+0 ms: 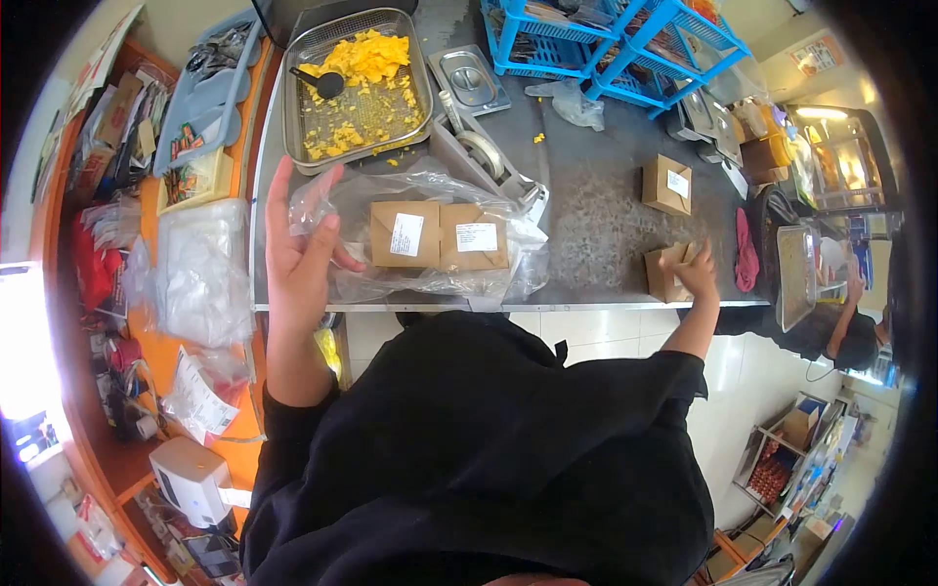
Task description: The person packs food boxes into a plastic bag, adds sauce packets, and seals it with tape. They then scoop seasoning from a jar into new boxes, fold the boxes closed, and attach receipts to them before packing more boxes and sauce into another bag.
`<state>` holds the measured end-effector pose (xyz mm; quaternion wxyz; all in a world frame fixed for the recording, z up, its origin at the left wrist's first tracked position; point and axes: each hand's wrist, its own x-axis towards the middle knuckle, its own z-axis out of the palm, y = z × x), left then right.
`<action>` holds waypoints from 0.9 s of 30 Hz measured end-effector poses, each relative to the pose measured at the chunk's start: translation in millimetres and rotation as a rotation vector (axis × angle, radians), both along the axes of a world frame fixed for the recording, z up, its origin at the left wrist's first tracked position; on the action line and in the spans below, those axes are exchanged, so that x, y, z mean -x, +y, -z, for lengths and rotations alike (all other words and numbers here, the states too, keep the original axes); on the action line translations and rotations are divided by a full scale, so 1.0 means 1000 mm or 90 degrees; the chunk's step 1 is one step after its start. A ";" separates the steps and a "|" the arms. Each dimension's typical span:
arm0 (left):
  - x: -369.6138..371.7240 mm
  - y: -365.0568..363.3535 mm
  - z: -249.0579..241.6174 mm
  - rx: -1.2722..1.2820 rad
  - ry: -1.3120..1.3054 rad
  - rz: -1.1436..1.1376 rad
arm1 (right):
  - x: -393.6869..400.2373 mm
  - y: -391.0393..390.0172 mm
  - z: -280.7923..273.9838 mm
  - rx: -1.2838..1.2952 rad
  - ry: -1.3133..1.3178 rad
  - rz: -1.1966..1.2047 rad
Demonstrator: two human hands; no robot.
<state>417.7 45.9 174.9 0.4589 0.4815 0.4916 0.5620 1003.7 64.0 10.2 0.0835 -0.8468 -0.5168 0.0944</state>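
Two brown cardboard takeaway boxes with white labels sit side by side in a clear plastic bag on the metal counter. My left hand is at the left end of this bag, its fingers stretched apart, with the film touching the fingers and thumb. Farther right, my right hand has its fingers over a third takeaway box near the counter's front edge, partly hiding it. Behind that one stands another labelled box, apart from my hand.
A tape dispenser stands behind the bag, beside a metal tray of yellow pieces with a black scoop. Blue racks are at the back. A pink cloth lies right; a co-worker's arm shows beyond.
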 end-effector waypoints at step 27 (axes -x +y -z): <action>-0.010 -0.021 0.004 0.066 -0.073 0.105 | 0.331 0.035 -0.104 -0.227 0.118 -0.785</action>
